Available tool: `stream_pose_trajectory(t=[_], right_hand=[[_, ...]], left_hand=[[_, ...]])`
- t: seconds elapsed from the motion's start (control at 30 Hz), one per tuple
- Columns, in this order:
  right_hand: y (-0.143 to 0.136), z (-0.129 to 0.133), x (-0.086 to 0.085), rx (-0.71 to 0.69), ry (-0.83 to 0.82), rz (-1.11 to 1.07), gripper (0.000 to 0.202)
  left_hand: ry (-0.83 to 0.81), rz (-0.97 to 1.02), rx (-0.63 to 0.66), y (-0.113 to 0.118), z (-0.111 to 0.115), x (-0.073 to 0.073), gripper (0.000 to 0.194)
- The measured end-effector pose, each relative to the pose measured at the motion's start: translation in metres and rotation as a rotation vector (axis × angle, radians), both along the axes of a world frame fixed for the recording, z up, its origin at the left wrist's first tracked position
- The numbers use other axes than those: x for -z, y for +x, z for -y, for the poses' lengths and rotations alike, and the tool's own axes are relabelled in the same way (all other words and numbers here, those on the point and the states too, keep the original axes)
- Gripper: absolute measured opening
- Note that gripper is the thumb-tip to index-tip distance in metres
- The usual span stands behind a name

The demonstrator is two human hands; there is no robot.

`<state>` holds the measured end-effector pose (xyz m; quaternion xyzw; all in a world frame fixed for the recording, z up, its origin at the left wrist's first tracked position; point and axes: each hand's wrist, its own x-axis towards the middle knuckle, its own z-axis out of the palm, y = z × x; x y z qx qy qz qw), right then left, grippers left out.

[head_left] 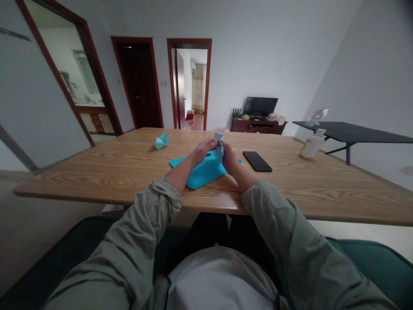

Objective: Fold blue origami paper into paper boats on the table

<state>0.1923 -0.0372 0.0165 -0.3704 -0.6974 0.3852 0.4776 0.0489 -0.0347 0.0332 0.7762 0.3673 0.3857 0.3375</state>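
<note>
Between my two hands is a piece of folded light-blue paper (219,151), raised just above the table. My left hand (205,148) grips it from the left, fingers bent against its side. On the other side my right hand (228,156) has its fingers closed around the paper's edge; some fingertips are hidden. Under the hands lie brighter blue paper sheets (206,173), flat on the wood. A finished-looking light-blue paper boat (161,141) stands farther off to the left.
The wooden table (129,172) spans the view in front of me. A black phone (257,161) lies right of my hands. A white bottle (312,144) stands tilted in view farther right. Beyond it is a black folding table (358,132).
</note>
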Motion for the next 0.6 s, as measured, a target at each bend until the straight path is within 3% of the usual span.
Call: stream_pose_trajectory(t=[0.17,0.3,0.6], right_hand=[[0.014,0.007,-0.008,0.076,0.025,-0.083,0.078],[0.027,0.013,-0.014,-0.025,0.018,-0.149,0.076],[0.046,0.014,-0.017,-0.156,-0.171,-0.157,0.059]], left_hand=[[0.274,-0.042,0.084,0.000,-0.005,0.009,0.028],[0.406,-0.050,0.013,-0.004,-0.005,0.010,0.023],[0.509,-0.269,-0.035,-0.009,-0.001,0.006,0.025]])
